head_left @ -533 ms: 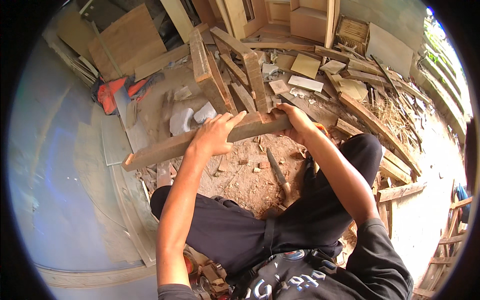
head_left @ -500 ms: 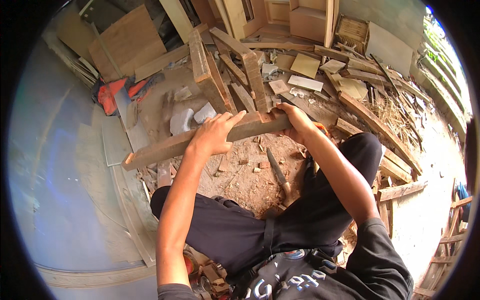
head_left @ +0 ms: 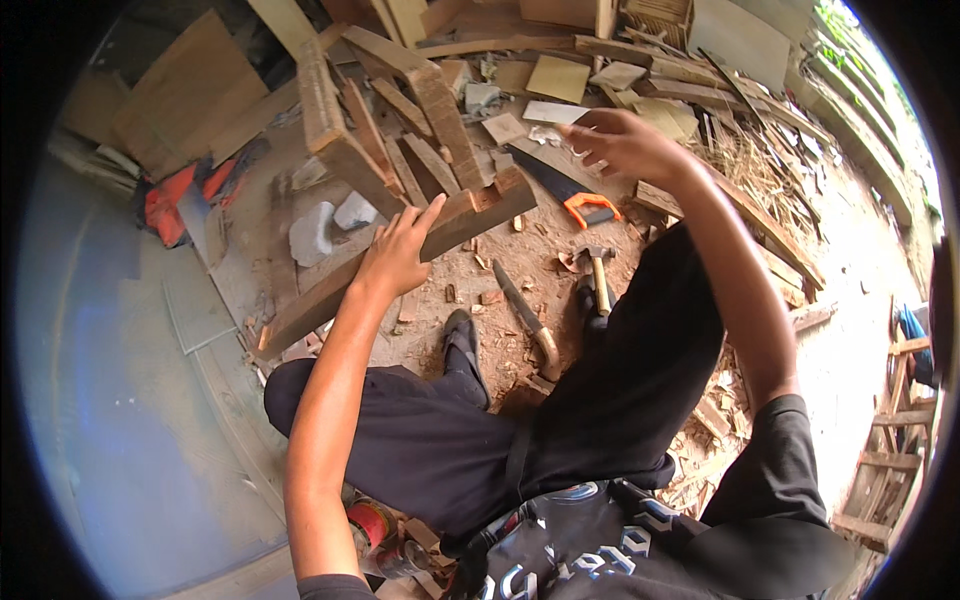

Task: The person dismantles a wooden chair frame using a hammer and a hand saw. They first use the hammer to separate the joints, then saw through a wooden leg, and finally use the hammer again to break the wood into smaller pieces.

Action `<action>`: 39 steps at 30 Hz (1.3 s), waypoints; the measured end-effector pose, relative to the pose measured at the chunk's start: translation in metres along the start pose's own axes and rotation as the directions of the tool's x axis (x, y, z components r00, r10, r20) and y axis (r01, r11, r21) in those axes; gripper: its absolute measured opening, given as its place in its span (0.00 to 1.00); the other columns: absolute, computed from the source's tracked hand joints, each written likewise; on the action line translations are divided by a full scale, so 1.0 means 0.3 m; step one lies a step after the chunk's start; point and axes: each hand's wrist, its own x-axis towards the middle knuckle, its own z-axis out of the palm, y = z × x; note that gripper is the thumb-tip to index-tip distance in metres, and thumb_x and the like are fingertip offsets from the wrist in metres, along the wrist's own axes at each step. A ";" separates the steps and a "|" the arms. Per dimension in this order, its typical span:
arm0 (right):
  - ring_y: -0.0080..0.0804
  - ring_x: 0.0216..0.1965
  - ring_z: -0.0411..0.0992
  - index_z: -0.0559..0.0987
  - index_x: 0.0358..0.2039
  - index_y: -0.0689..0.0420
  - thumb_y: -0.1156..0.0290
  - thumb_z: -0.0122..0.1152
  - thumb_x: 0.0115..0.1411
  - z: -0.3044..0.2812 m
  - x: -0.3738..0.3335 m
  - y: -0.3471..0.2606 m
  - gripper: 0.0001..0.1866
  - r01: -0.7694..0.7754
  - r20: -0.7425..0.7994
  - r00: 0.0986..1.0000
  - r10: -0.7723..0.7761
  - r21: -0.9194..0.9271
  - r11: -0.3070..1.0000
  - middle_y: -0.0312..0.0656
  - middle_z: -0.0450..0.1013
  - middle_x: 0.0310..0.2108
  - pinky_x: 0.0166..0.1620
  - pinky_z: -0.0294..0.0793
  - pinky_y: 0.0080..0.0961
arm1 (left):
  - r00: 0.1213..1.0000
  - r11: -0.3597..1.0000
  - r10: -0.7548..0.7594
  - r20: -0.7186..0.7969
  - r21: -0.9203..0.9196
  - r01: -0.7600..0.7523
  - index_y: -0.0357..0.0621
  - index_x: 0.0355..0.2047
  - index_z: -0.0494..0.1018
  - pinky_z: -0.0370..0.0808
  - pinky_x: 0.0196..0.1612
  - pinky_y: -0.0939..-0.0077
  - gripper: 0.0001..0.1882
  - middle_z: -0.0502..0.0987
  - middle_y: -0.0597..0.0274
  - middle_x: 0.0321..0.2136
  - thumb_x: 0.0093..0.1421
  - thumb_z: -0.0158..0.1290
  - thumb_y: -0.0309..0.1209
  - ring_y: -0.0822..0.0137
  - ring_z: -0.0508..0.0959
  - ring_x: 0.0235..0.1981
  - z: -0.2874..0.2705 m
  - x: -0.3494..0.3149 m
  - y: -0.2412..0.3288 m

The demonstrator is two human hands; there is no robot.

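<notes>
A brown wooden beam (head_left: 470, 222) with a notch cut near its far right end slants up across the space before my knees. My left hand (head_left: 392, 252) is closed over the beam's middle, with the fingers lying across its top. Off the beam, my right hand (head_left: 632, 148) is raised in the air, its fingers apart and nothing visible in them. Below it on the ground lies a handsaw (head_left: 592, 210) with an orange and black handle. A claw hammer (head_left: 600, 278) lies nearer my right foot. Between my feet rests a long blade with a wooden handle (head_left: 527, 318).
Upright wooden frame pieces (head_left: 440, 110) stand just beyond the beam. Scrap boards (head_left: 690, 95) are piled at the far right. Pale stone lumps (head_left: 315, 235) sit left of the frame. Wood chips cover the ground, and a red tin (head_left: 372, 525) stands by my left thigh.
My right hand has let go of the beam's notched end and moved up and right. My left hand keeps its hold. The handsaw and hammer have come into clear view.
</notes>
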 end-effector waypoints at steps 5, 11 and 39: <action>0.28 0.40 0.78 0.79 0.46 0.58 0.41 0.55 0.66 -0.139 0.108 0.344 0.30 -0.085 -0.113 0.988 0.101 0.139 0.987 0.38 0.79 0.36 0.44 0.79 0.29 | 0.989 0.996 0.065 0.133 0.054 -0.073 0.59 0.74 0.47 0.71 0.57 0.47 0.57 0.69 0.50 0.55 0.48 0.67 0.25 0.48 0.71 0.58 0.175 0.135 -0.049; 0.29 0.25 0.77 0.79 0.41 0.60 0.48 0.60 0.67 0.099 0.100 1.172 0.24 -0.395 -0.140 0.905 0.402 0.073 0.916 0.42 0.78 0.28 0.30 0.79 0.30 | 0.975 0.989 0.090 0.203 -0.136 -0.063 0.57 0.74 0.44 0.72 0.55 0.48 0.60 0.67 0.45 0.54 0.46 0.69 0.27 0.41 0.70 0.57 0.487 0.352 -0.062; 0.54 0.52 0.72 0.63 0.62 0.67 0.51 0.69 0.56 0.530 0.139 1.363 0.43 -0.331 -0.240 0.940 0.243 -0.458 0.825 0.60 0.70 0.50 0.56 0.73 0.44 | 0.956 0.964 0.113 0.272 -0.261 -0.040 0.44 0.66 0.54 0.72 0.55 0.53 0.51 0.68 0.42 0.52 0.44 0.70 0.27 0.40 0.72 0.53 1.106 0.736 -0.031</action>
